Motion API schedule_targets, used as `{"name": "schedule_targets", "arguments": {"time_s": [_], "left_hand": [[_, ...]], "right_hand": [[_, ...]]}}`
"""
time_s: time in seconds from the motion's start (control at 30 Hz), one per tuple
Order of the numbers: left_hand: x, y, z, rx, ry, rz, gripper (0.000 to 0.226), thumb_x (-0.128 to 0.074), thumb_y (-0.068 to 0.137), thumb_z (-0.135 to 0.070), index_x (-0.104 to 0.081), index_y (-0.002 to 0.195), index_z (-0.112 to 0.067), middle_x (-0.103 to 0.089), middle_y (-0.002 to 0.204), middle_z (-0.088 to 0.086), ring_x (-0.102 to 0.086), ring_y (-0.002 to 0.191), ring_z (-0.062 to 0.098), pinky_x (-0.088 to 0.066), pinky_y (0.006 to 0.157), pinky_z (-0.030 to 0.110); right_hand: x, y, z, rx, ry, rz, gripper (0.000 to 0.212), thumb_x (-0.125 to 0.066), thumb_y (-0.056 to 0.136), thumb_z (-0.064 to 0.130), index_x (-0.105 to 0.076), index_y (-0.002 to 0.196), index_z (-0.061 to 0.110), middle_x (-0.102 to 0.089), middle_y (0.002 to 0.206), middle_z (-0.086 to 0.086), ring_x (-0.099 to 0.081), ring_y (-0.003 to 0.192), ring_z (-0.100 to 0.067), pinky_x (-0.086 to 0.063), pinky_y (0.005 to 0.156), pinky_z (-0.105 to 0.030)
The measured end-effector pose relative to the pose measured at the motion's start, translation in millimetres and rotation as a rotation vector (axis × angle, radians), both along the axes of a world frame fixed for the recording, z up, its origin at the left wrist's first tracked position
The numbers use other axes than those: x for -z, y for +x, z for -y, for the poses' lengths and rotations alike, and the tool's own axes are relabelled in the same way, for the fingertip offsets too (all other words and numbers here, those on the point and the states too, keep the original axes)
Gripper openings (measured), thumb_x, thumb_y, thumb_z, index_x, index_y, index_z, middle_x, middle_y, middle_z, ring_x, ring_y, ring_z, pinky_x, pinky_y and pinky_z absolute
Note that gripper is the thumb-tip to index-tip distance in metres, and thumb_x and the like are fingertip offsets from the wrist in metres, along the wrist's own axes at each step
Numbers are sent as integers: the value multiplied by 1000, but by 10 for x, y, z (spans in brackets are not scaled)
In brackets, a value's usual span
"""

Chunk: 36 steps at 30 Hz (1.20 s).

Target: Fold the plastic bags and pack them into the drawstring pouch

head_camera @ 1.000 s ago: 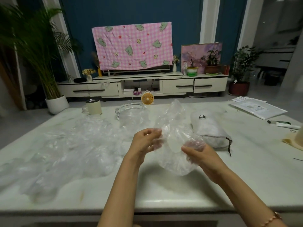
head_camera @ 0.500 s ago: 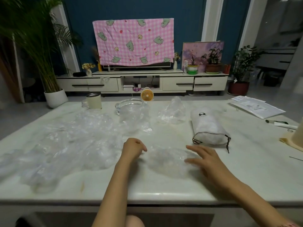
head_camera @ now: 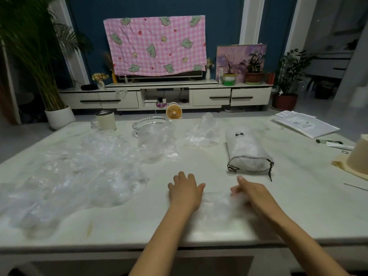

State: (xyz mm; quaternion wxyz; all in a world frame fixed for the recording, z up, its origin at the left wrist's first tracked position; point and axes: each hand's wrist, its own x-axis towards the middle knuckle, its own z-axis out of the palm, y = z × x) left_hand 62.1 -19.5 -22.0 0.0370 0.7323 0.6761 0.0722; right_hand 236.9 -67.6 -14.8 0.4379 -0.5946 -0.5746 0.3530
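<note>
A clear plastic bag (head_camera: 217,210) lies flattened on the white table (head_camera: 298,206) near the front edge. My left hand (head_camera: 185,191) rests palm down on the bag's left side, fingers straight. My right hand (head_camera: 253,193) lies flat on its right side, fingers stretched out. A white drawstring pouch (head_camera: 247,152) with a black cord lies on its side beyond my right hand, stuffed full, its mouth facing me. A heap of loose clear bags (head_camera: 79,176) covers the table's left half. Two more bags, one crumpled (head_camera: 203,132) and one loose (head_camera: 157,144), sit at the back.
A glass ashtray (head_camera: 152,123) and a cream mug (head_camera: 105,120) stand at the far edge. Papers (head_camera: 304,124), a pen and tube (head_camera: 336,144) and a cream object (head_camera: 356,158) occupy the right side. A small orange fan (head_camera: 174,111) stands on the floor behind the table.
Both hands lowered the bag from mid-air to the table and let go of it. They now press it flat with open palms.
</note>
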Motion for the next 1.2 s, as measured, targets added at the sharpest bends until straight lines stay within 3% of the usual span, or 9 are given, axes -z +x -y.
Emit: {"name": "schedule_targets", "arguments": {"time_s": [0.13, 0.23, 0.3, 0.43, 0.53, 0.6, 0.8, 0.9, 1.2], "left_hand": [[280, 30, 50, 1, 228, 30, 50, -26, 98, -46, -58, 109, -10, -53, 114, 10, -52, 104, 29, -39, 85, 39], [388, -25, 16, 21, 519, 113, 41, -40, 90, -37, -63, 68, -11, -57, 72, 4, -57, 61, 24, -43, 53, 32], [386, -51, 14, 5, 627, 146, 39, -38, 88, -33, -62, 66, -11, -55, 67, 3, -53, 53, 20, -40, 46, 28], [327, -41, 32, 22, 671, 273, 38, -37, 89, -29, -63, 73, -7, -57, 72, 6, -54, 54, 22, -40, 45, 27], [309, -50, 63, 66, 738, 384, 34, -38, 90, -27, -63, 80, -5, -60, 79, 9, -57, 59, 23, -43, 48, 28], [304, -61, 90, 104, 805, 429, 33, -39, 91, -25, -62, 84, -4, -61, 85, 10, -59, 64, 25, -45, 52, 29], [321, -53, 96, 173, 931, 526, 20, -34, 96, -29, -46, 98, -13, -61, 102, 14, -49, 92, 17, -38, 72, 24], [340, -56, 111, 171, 911, 512, 16, -38, 90, -26, -44, 100, -15, -60, 105, 12, -47, 94, 15, -44, 73, 28], [344, -52, 117, 214, 886, 475, 18, -40, 89, -27, -47, 99, -13, -60, 105, 13, -45, 93, 16, -49, 71, 30]], "right_hand": [[50, -46, 122, 39, 5, 271, 51, -52, 93, 39, -55, 48, 15, -65, 62, 0, -60, 67, -14, -39, 62, -18], [38, -18, 101, 94, -23, 230, 19, -58, 91, 32, -58, 82, 16, -63, 78, 2, -58, 73, -12, -36, 57, -15], [25, -19, 90, 31, -157, 311, 19, -58, 91, 35, -53, 94, 17, -58, 81, 2, -53, 70, -7, -35, 56, -18], [-75, -46, 86, -129, -303, 425, 42, -55, 91, 43, -40, 67, 12, -39, 65, -5, -35, 52, -13, -27, 48, -21], [-211, -28, 142, -234, -401, 181, 44, -39, 98, 45, -46, 83, 5, -60, 66, -10, -51, 49, -16, -37, 47, -17], [-266, -31, 185, -370, -527, -68, 47, -31, 98, 50, -46, 103, 5, -71, 83, -23, -66, 59, -27, -48, 50, -24], [-119, -212, 28, -249, -593, -693, 27, -53, 93, 17, -59, 112, -2, -69, 92, -20, -68, 75, -27, -59, 68, -35], [-113, -207, -15, -311, -618, -614, 43, -66, 76, 5, -59, 119, 3, -64, 113, -17, -64, 94, -27, -52, 88, -38], [-267, -47, -87, -111, 135, -87, 37, -64, 75, -17, -63, 90, 17, -63, 93, -3, -54, 74, -1, -44, 70, -12]]}}
